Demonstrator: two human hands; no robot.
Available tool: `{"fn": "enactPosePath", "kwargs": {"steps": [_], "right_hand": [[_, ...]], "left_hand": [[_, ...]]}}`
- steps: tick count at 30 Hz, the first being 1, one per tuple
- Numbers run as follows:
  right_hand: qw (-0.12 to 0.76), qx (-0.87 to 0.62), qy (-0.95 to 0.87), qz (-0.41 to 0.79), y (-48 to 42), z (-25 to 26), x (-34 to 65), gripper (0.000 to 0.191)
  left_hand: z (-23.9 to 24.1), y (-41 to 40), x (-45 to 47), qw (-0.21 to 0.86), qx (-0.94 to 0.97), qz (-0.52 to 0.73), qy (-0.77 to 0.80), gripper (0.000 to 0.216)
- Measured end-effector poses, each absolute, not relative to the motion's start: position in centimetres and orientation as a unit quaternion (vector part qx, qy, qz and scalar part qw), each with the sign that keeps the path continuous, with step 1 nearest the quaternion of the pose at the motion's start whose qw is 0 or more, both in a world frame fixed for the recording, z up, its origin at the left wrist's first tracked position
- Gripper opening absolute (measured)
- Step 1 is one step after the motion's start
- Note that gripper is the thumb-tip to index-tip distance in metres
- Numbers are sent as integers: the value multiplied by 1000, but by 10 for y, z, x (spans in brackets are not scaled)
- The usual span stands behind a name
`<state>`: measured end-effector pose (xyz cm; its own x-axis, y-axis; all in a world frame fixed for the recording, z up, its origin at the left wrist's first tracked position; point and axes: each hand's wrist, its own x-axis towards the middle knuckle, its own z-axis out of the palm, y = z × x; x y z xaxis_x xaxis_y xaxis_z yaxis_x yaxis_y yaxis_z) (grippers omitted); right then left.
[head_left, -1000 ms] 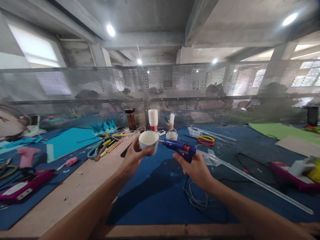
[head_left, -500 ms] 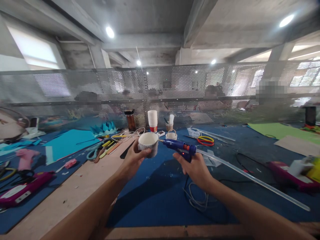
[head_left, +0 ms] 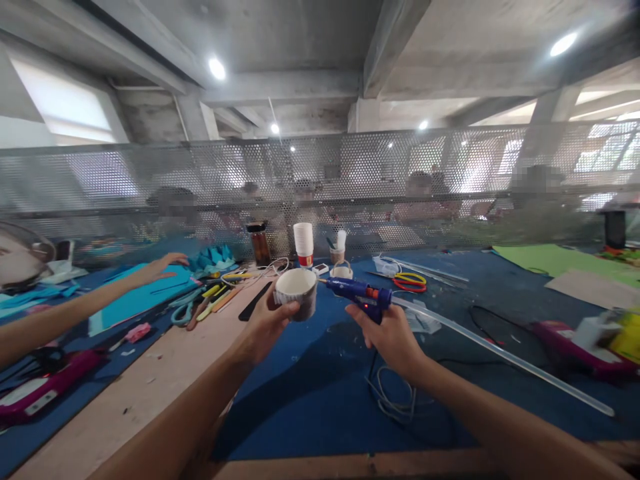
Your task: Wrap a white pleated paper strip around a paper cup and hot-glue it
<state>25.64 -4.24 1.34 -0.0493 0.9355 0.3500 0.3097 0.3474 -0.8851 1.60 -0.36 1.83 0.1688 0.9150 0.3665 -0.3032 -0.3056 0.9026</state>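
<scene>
My left hand [head_left: 270, 319] is closed around a paper cup [head_left: 303, 305] with a greyish wrapped outside, its open white mouth tilted up toward me. In my right hand [head_left: 393, 333] is a blue hot glue gun [head_left: 357, 293], gripped by its handle with a small red light showing. The gun's nozzle points left at the cup's right side; whether it touches cannot be made out. A long clear glue stick [head_left: 500, 357] juts from the gun's back toward the lower right. Beyond the cup stands a small white basket [head_left: 341, 271] with a handle.
A stack of paper cups [head_left: 303, 243] and a brown bottle [head_left: 259, 244] stand at the back. Scissors [head_left: 185, 312] and other tools lie left. Another person's hand [head_left: 163, 267] reaches over blue paper [head_left: 113, 307]. Purple power strips [head_left: 50, 387] sit on both sides, and a cable [head_left: 393, 397] coils below.
Another person's arm has come in from the left, over the blue paper. My cup has turned or tilted slightly; the glue gun stays nearly where it was.
</scene>
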Motion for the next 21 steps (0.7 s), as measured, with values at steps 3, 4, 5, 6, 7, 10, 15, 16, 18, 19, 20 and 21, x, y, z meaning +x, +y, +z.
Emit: {"fn": "enactPosePath", "kwargs": {"steps": [3,4,5,6,7,10,15,16,18,19,20,21], "right_hand": [[497,-478,-657,303,-43,14,257,50],[498,-479,-657,302,-43,15,257,50],[498,-479,-657,301,-43,15,257,50],[499,-480,-657,300,-43,16,257,50],[499,-480,-657,299,-43,16,257,49],[501,-479,-657,296,-43,18,257,48],[500,-481,-656,297,-43,17,257,48],[500,-482,-656,296,-42,17,257,49],[499,-482,-657,295,-42,16,257,49],[500,-482,-657,295,-42,16,257,49],[499,-480,-657,296,-42,16,257,49],[499,-479,-658,298,-42,15,258,49]], "left_hand": [[17,-2,15,520,558,587,273,67],[17,-2,15,521,558,586,271,66],[16,-1,15,524,558,585,268,66],[15,0,15,526,559,583,266,65],[14,0,14,527,560,582,264,66],[12,1,13,529,564,579,258,67],[14,-2,14,543,567,571,242,65],[14,-2,15,545,566,569,241,64],[15,-3,15,549,566,567,240,63],[16,-3,15,550,565,567,239,63],[16,-3,15,551,563,567,240,63],[16,-3,15,552,561,567,242,64]]}}
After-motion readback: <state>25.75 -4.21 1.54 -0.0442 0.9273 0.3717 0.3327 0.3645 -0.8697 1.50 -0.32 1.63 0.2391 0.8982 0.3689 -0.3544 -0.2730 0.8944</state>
